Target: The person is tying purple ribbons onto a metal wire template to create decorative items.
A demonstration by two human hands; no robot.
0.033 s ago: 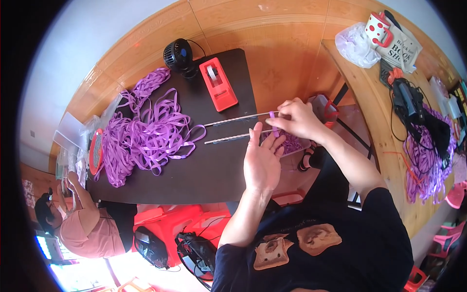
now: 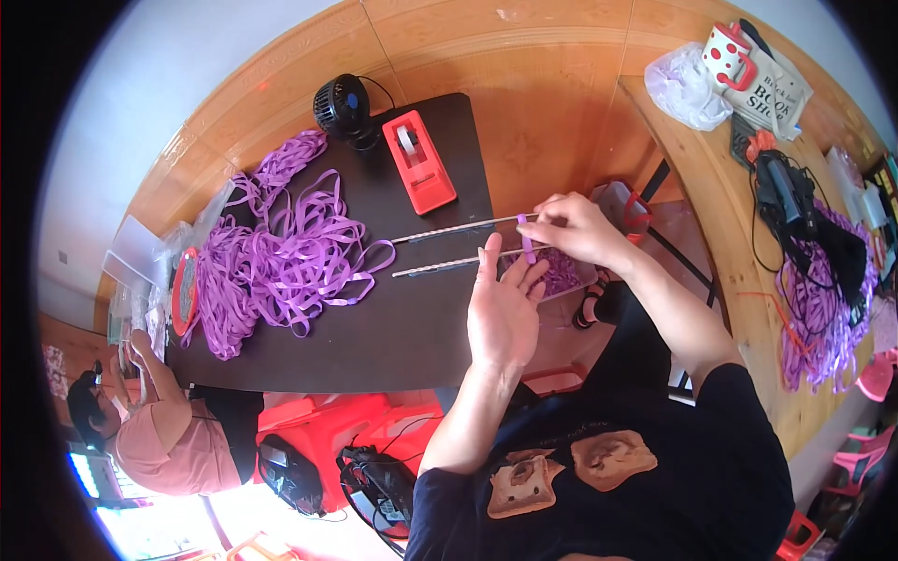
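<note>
Two thin, twisted metal rods lie side by side, jutting past the right edge of the dark table [image 2: 355, 360]: a far rod [image 2: 440, 231] and a near rod [image 2: 440, 267]. Around their right ends is a short loop of purple ribbon [image 2: 526, 245]. My right hand [image 2: 575, 229] pinches at this loop, thumb and fingers together. Palm up, my left hand [image 2: 505, 313] is open just below, its fingertips close to the near rod and the ribbon. A large tangled heap of purple ribbon [image 2: 281, 243] covers the table's left part.
A red tape dispenser [image 2: 421, 164] and a black fan [image 2: 342, 107] stand at the far side. Below my hands is a container of purple pieces [image 2: 566, 273]. A wooden table [image 2: 720, 215] is on the right. Another person [image 2: 178, 435] sits at the left beyond red stools [image 2: 323, 430].
My right hand has shifted very slightly at the ribbon loop. Everything else looks the same.
</note>
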